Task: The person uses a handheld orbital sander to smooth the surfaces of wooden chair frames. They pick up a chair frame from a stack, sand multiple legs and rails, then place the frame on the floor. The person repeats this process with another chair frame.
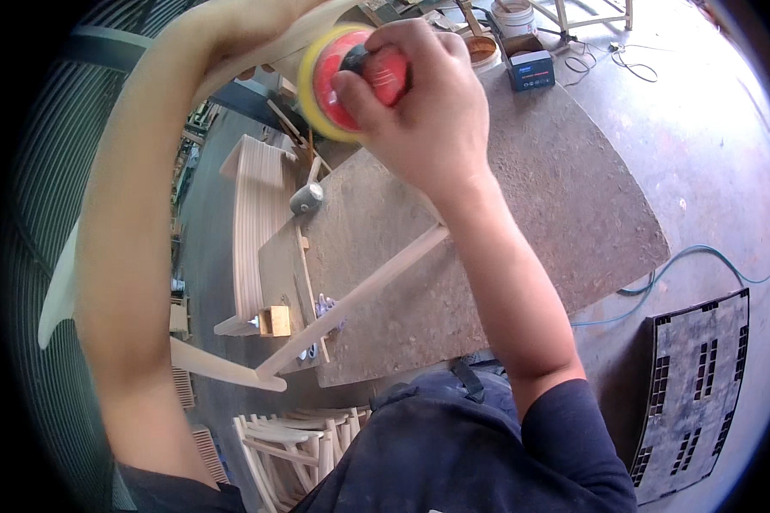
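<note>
My right hand (pixel 428 103) is wrapped round a round sanding pad (pixel 327 77) with a red top and a yellow rim. The pad is slightly blurred and lies against or close beside a pale curved wooden rail (pixel 269 44) at the top. My left arm reaches up to that rail; my left hand (pixel 252 21) is partly cut off by the upper edge, and fingertips show below the wood. The rail seems to belong to a pale wooden chair frame, whose straight bar (pixel 359 295) slants over the worktable (pixel 565 197) and joins a leg (pixel 222 366) at lower left.
A mallet (pixel 306 198) lies by a stack of curved wooden parts (pixel 261 205). Beyond the table stand a blue box (pixel 532 70) and a white bucket (pixel 515 19). A hose (pixel 701 250) and a slotted panel (pixel 697 393) are at right. Wooden frames (pixel 291 445) are piled below.
</note>
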`<action>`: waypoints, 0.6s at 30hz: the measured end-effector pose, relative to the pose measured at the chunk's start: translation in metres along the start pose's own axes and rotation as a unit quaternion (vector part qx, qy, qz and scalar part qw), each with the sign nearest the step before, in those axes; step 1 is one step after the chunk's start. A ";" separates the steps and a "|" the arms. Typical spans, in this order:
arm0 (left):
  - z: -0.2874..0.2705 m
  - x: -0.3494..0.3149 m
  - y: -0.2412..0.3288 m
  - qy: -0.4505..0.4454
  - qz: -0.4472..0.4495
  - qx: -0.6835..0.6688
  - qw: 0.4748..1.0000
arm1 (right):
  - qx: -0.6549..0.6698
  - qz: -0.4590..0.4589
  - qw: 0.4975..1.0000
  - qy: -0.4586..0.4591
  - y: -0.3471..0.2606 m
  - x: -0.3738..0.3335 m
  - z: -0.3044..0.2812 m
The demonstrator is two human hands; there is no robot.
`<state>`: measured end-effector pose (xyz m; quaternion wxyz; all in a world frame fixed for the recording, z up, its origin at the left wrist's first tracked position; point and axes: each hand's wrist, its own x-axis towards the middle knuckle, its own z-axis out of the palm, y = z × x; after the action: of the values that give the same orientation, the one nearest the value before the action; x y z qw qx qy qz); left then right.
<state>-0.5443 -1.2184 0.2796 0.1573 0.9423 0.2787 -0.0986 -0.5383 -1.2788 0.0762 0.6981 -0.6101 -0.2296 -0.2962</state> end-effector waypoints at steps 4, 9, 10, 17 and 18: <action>-0.010 0.024 -0.002 -0.012 0.061 0.095 0.994 | -0.053 0.007 0.999 -0.004 -0.012 -0.004 0.006; 0.003 0.038 0.022 0.105 0.021 0.222 0.969 | -0.015 -0.070 0.996 0.061 -0.023 -0.011 0.027; 0.006 0.027 0.028 0.106 0.010 0.214 0.971 | -0.034 -0.084 0.995 0.051 -0.028 -0.014 0.031; 0.001 0.022 0.015 0.032 -0.001 0.078 0.996 | -0.051 -0.049 0.997 0.043 -0.018 -0.013 0.022; 0.001 0.026 0.015 0.028 0.002 0.071 0.997 | -0.052 -0.024 0.997 0.046 -0.014 -0.008 0.012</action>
<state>-0.5143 -1.2181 0.2751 0.0823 0.9541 0.2729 -0.0914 -0.5532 -1.2670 0.0825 0.6683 -0.6250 -0.1961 -0.3526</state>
